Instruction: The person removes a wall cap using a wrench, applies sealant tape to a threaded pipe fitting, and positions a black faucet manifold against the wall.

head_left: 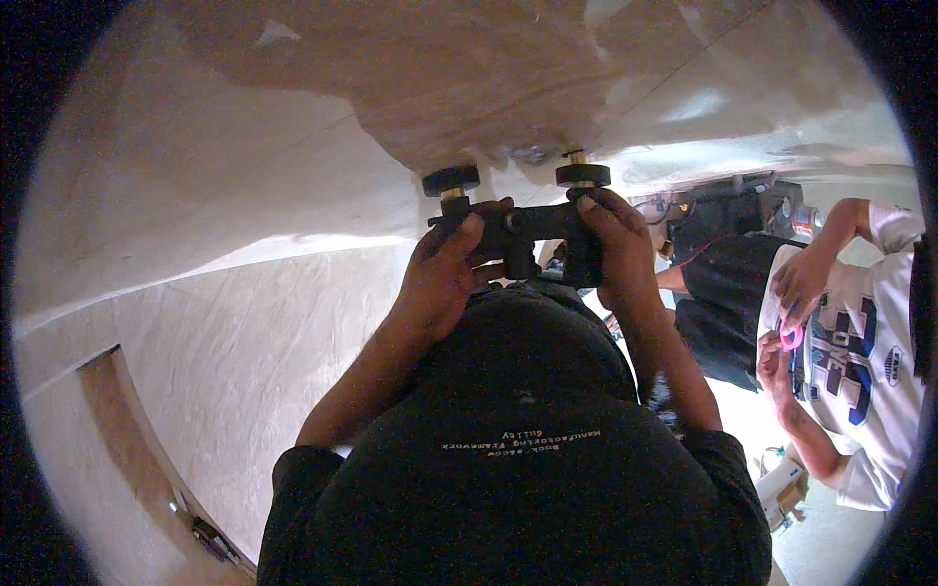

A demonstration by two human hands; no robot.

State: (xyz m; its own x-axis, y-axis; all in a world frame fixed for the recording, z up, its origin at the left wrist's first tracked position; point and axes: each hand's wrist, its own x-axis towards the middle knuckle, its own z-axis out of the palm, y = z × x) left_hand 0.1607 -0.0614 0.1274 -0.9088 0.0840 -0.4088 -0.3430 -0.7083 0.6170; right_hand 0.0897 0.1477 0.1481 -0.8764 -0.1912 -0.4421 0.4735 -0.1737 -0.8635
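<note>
In front of my chest I hold a black wall-mount mixer tap (543,223) with both hands. My left hand (445,269) is closed round its left end, thumb on top. Round its right end my right hand (622,239) is closed in the same way. Two round black cover flanges stand up from the tap, a left flange (451,180) and a right flange (583,175). A brass fitting (576,156) sticks out past the right flange, close to the marbled tile wall (469,78). Whether it touches the wall I cannot tell.
A co-worker in a white printed shirt (831,342) is close on my right, with both hands at a small pink object (791,338). Behind that person lies a dark bag or case (723,210) with loose gear. A brown strip (137,430) runs along the lower left.
</note>
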